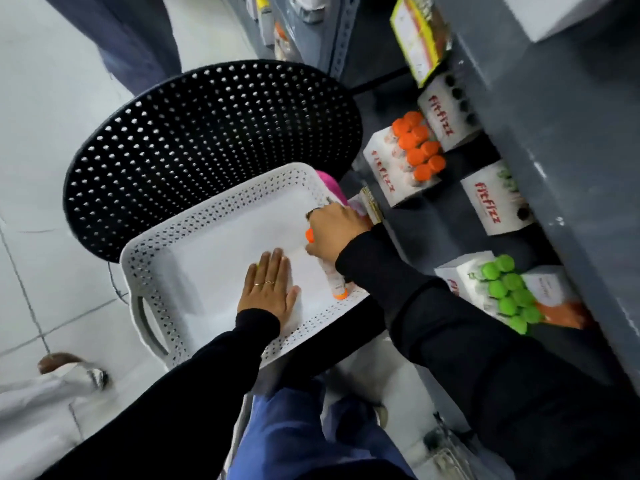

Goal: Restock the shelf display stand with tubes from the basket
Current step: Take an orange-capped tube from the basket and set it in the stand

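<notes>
A white perforated basket [194, 233] rests on a black perforated chair. My left hand [268, 289] lies flat with fingers spread on the basket's floor, with a sliver of something yellow-green at its fingertips. My right hand [334, 232] is closed over tubes at the basket's right side; an orange cap [309, 234] pokes out under its fingers. Another white tube with an orange cap [335, 285] lies below that hand by the basket wall. On the grey shelf stand white "fitfizz" display boxes: one full of orange-capped tubes [417, 147], one full of green-capped tubes [507, 292], and one with empty holes [450, 109].
The black chair [207, 133] stands against the grey shelf unit [571, 188]. A pink object [332, 185] sits behind the basket's far corner. Another fitfizz box [491, 199] stands mid-shelf. A yellow-edged box [419, 39] leans higher up. Another person's shoe [69, 368] is on the tiled floor at left.
</notes>
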Available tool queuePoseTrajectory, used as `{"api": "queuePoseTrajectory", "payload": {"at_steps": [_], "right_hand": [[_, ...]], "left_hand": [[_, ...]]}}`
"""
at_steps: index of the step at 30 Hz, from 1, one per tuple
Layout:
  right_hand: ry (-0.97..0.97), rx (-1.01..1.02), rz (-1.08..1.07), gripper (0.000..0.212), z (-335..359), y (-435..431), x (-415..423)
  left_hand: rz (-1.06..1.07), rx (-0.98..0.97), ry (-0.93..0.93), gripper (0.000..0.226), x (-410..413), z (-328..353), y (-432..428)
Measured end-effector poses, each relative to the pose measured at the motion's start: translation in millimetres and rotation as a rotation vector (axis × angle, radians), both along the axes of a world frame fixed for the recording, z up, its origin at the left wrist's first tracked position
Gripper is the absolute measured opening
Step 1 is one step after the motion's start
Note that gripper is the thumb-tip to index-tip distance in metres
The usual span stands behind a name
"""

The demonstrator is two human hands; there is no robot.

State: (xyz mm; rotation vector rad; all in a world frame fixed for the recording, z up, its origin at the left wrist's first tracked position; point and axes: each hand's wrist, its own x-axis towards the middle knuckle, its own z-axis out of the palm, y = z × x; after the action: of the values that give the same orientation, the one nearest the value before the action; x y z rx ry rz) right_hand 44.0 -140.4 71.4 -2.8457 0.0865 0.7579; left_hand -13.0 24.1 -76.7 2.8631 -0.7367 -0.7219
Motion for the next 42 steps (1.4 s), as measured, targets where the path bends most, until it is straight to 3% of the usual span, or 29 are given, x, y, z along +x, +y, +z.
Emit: {"api": "queuePoseTrajectory", "payload": {"at_steps": [3,6,9,12,17,20,23,28,32,42], "right_hand": [[0.03,0.019,-0.077,0.02,30,-20,-18],[-0.013,0.022,-0.212,0.043,68,-45,-36],[-0.116,0.023,-0.382,0.028,118,-73,-66],[-0.188,-0.022,-0.455,0.029,163,-103,-99],[-0.252,-0.067,-0.505,0.023,235,-142,-166],[-0.255,-0.041,-0.534,0.024,262,-161,-200],[-0.29,-0.039,-0.575,0.006,272,-176,-225],[-0.368,0.056,-0.688,0.013,285,-191,-254],[-0.472,0.006,-0.798,0.016,296,-206,-271],[-0.683,-0.193,-1.121,0.024,312,-238,-304]], "left_hand": [[0.02,0.011,0.034,0.064,4,14,-7],[0.018,-0.05,0.007,0.082,11,34,-27],[-0.127,-0.201,-0.152,0.069,18,66,-75],[-0.28,-0.376,-0.276,0.055,26,116,-144],[-0.473,-0.675,-0.407,0.053,4,195,-242],[-0.54,-0.632,-0.357,0.051,-22,226,-283],[-0.456,-0.527,-0.296,0.051,-48,233,-308],[-0.407,-0.442,-0.351,0.06,-63,218,-311],[-0.413,-0.445,-0.362,0.081,-62,219,-311],[-0.412,-0.348,-0.331,0.057,-64,224,-311]]}}
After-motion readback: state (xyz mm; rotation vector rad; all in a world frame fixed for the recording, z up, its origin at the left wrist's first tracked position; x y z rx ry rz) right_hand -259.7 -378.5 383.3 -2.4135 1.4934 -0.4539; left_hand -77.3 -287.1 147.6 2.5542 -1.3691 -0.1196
